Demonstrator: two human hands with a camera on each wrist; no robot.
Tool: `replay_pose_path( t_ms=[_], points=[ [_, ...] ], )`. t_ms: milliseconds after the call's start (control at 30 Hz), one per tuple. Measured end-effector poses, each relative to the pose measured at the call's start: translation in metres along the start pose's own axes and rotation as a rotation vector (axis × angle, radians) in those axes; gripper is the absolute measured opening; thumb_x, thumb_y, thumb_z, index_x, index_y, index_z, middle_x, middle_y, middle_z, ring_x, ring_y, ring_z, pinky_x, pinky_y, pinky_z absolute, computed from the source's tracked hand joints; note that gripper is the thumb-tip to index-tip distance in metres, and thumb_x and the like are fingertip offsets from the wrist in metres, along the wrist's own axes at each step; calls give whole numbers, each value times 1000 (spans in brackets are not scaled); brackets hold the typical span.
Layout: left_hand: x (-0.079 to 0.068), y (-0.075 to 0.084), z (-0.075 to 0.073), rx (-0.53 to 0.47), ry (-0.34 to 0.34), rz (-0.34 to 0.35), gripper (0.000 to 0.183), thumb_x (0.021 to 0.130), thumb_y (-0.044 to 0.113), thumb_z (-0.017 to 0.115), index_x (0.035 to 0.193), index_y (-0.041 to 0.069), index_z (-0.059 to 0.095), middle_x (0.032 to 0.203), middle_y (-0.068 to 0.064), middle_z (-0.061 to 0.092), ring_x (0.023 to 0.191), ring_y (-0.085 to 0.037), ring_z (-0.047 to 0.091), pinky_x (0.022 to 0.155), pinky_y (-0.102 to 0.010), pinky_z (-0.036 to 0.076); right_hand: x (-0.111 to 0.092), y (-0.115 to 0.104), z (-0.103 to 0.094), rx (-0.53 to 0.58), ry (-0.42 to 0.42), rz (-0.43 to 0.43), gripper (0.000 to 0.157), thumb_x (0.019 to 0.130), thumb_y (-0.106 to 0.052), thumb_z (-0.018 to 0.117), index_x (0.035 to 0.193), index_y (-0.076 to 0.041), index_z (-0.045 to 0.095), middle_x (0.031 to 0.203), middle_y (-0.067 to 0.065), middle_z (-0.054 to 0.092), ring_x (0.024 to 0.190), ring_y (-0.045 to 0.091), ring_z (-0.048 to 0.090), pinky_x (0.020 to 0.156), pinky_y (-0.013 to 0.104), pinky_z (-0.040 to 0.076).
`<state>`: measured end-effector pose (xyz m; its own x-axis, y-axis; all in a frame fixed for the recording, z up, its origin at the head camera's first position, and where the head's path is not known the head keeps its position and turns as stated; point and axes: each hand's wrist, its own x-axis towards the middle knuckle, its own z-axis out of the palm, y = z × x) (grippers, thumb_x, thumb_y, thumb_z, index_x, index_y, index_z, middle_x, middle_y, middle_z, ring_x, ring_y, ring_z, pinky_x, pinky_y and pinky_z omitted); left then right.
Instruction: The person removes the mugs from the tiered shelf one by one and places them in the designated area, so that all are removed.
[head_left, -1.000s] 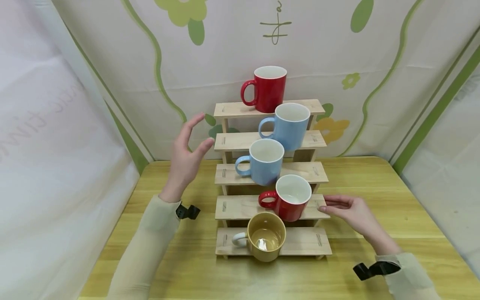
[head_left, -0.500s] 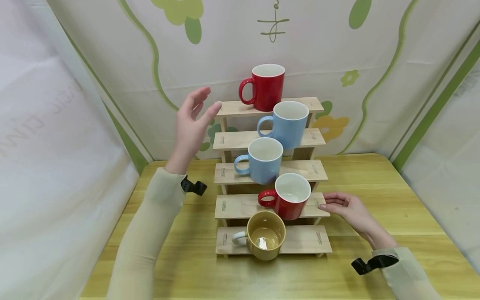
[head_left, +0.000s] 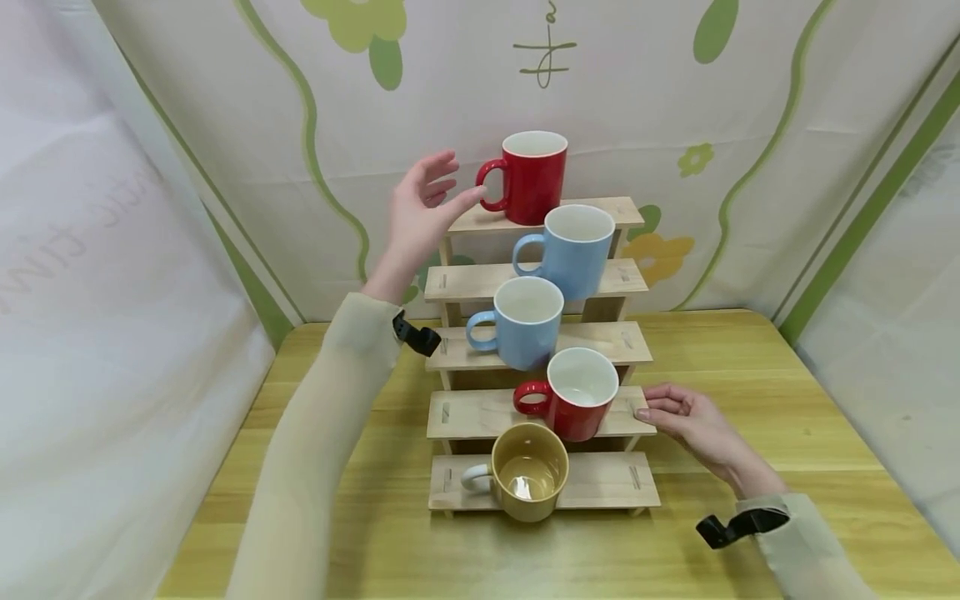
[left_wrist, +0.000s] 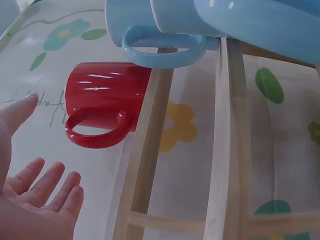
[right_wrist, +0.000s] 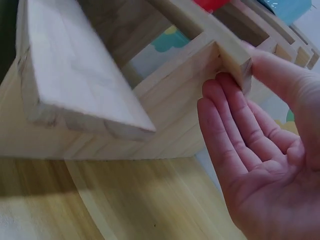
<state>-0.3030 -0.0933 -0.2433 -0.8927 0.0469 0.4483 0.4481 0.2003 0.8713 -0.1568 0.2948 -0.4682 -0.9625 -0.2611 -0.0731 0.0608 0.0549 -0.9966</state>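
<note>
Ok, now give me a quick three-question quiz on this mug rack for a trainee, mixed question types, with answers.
1. How many mugs stand on the rack?
2. True or false: the left hand grips the handle of the top red mug.
3. Which shelf does the right hand hold? a) top, b) middle, c) second from bottom.

Key: 1. Five. 2. False; the left wrist view shows its fingers apart from it. 3. c.

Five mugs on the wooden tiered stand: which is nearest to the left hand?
The glossy red mug on the top wooden shelf, beside the left hand; the lower red mug and the others stand farther away.
</note>
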Motion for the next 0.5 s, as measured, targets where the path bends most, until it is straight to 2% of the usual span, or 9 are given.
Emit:
replay_pose_path(
  t_ms=[100,200,300,500],
  points=[
    [4,7,10,-19,-25,-31,68,89,20,82,147,10,51,143,-8,57,127,-26,57,107,-30,45,-1,-1,1,84,-37,-8,33,100,1,64,127,13,51,109,8,71,98,14,69,83,25,58],
    [11,8,18,-20,-44,-55,66,89,21,82,147,11,52,138,-6,60,122,-26,60,101,-31,51,-1,-2,2,92,-40,-8,32,100,1,63,127,14,50,109,7,71,99,14,68,83,24,58],
    [20,1,22,-6,-52,-73,64,89,26,83,145,15,55,133,-1,63,116,-21,61,94,-30,55,0,-2,2,36,-9,5,35,99,-2,66,127,13,52,108,7,71,98,14,69,82,24,58],
    [26,2,25,17,-51,-112,49,94,29,77,139,16,62,125,-1,66,113,-18,60,91,-26,54,1,-4,4,-111,45,14,43,96,-10,73,129,11,54,108,6,72,96,13,69,79,25,58]
  ],
)
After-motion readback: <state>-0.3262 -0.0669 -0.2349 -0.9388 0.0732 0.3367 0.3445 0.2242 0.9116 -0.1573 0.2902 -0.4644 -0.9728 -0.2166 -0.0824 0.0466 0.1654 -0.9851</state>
